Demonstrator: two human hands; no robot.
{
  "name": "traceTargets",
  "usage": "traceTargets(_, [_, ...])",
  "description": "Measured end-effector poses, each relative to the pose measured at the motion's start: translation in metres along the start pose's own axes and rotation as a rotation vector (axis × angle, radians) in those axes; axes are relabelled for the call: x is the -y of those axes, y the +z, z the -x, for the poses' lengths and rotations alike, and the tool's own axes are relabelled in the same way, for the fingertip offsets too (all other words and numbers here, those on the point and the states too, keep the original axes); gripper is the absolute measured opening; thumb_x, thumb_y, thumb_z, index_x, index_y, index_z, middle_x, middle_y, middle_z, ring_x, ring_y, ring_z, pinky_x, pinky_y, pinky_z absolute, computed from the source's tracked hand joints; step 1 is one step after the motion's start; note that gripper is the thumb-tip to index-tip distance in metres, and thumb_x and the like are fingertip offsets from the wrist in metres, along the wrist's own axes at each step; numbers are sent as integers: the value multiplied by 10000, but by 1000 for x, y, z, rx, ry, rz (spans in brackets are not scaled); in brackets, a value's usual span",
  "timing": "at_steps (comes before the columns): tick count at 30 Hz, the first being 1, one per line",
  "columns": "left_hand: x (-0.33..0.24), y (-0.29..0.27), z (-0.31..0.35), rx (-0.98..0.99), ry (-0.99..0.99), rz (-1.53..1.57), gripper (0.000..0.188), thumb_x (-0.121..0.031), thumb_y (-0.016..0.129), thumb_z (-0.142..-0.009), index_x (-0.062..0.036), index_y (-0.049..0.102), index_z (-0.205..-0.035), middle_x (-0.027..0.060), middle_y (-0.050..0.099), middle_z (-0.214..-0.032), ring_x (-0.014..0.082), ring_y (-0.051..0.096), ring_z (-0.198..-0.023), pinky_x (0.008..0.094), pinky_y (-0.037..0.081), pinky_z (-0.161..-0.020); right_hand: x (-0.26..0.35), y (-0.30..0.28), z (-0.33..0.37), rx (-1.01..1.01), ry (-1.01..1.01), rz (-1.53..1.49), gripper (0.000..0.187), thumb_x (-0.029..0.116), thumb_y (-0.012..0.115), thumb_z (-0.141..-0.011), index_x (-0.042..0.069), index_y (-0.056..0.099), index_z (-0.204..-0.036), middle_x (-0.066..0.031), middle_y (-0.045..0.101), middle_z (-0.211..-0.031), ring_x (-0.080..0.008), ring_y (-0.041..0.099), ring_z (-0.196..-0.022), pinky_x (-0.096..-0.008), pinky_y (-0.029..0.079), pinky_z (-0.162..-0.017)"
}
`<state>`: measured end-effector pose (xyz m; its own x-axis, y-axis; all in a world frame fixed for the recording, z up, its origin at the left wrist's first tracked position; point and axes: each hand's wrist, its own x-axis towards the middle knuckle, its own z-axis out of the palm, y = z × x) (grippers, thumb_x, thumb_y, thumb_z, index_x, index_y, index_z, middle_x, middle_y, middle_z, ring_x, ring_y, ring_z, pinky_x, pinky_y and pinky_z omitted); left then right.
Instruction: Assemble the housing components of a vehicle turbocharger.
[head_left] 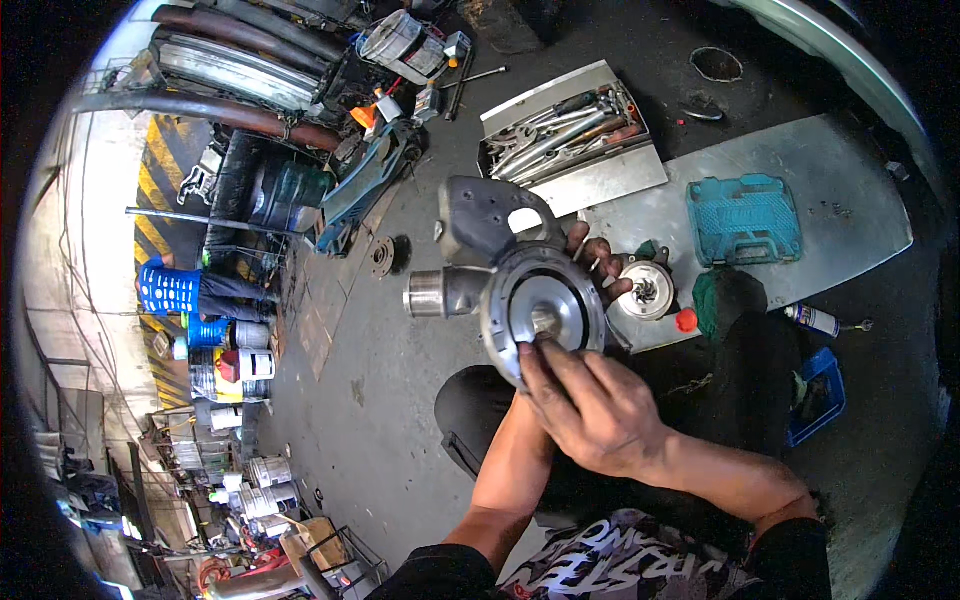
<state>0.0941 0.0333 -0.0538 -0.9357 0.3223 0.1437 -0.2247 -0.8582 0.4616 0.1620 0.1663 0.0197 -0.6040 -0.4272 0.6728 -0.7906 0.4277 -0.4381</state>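
Left hand (599, 260) wrapped round the metal housing (562, 300), 11 o'clock from my half-curled right hand (600, 408), fingertips at its open face.

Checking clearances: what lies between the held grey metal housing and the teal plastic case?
In the head view: the left hand's fingers, then a round silver metal part with a finned wheel on the flat grey sheet.

Blue-shirted person (172, 288) — striped wall (160, 160) behind, white buckets (257, 365) beside.
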Motion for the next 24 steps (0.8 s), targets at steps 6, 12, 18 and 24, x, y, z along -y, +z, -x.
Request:
traceTargets(6, [-1, -3, 8, 37, 178, -92, 692, -416, 706, -833, -19, 445, -1337, 155, 512, -1288, 319, 472, -1235, 444, 428, -1061, 3, 9, -1, 0, -92, 110, 424, 165, 560, -864, -28, 601, -1239, -171, 600, -1212, -179, 569, -790, -260, 518, -637])
traceTargets(12, [-9, 17, 10, -145, -6, 225, 633, -523, 481, -951, 28, 512, -1262, 183, 551, -1262, 336, 502, -1222, 428, 435, -1056, -1, 20, 7, 12, -141, 163, 404, 161, 555, -867, 5, 619, -1235, -152, 594, -1244, -166, 503, -719, -262, 507, -617])
traceTargets(18, [-12, 22, 12, -165, -3, 276, 568, -489, 434, -975, 4, 555, -1230, 147, 569, -1247, 306, 520, -1183, 418, 430, -1047, -8, 26, 16, 5, -164, 166, 420, 192, 552, -849, 21, 622, -1226, -127, 592, -1230, -180, 541, -829, -290, 504, -668])
traceTargets(24, [-12, 22, 14, -145, 102, 120, 436, -322, 480, -972, 13, 534, -1247, 141, 568, -1241, 293, 525, -1184, 405, 462, -1026, 1, 23, 3, 50, -152, 162, 487, 228, 567, -868, 37, 555, -1316, -127, 571, -1198, -215, 551, -852, -332, 527, -703])
